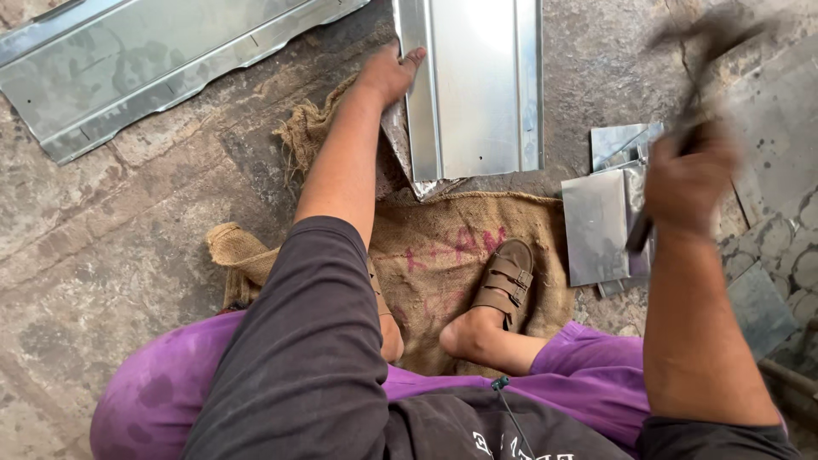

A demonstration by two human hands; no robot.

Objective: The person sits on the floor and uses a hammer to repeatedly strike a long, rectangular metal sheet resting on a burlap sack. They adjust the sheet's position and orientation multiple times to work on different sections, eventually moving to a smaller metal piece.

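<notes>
The person squats on a worn brown burlap sack (443,255) spread over the stained concrete floor (111,255), feet in brown strapped sandals (504,283). The left hand (389,72) is pressed flat, fingers together, on the near left edge of a bright galvanised sheet-metal panel with folded ribs along both long sides (477,85), which lies on the floor straight ahead, its near end just overlapping the sack. The right hand (688,179) is clenched around the handle of a dark hammer-like tool (694,77), raised off to the right and so blurred that I cannot tell its exact shape. The panel looks thin and light for its area, stiffened by its folds but likely to flex and ring in the flat middle; its surface seems smooth and slippery, and the cut edges look sharp, the near corner ragged. I would judge the rolled side rib the safest place to hold or pin it, as the left hand does now, palm down rather than fingers curled under the edge. A second long grey folded panel (145,68) lies well apart at upper left, and small flat grey metal offcuts (601,221) are stacked just beside the right foot. No containers show anywhere; the sack serves only as a mat.
</notes>
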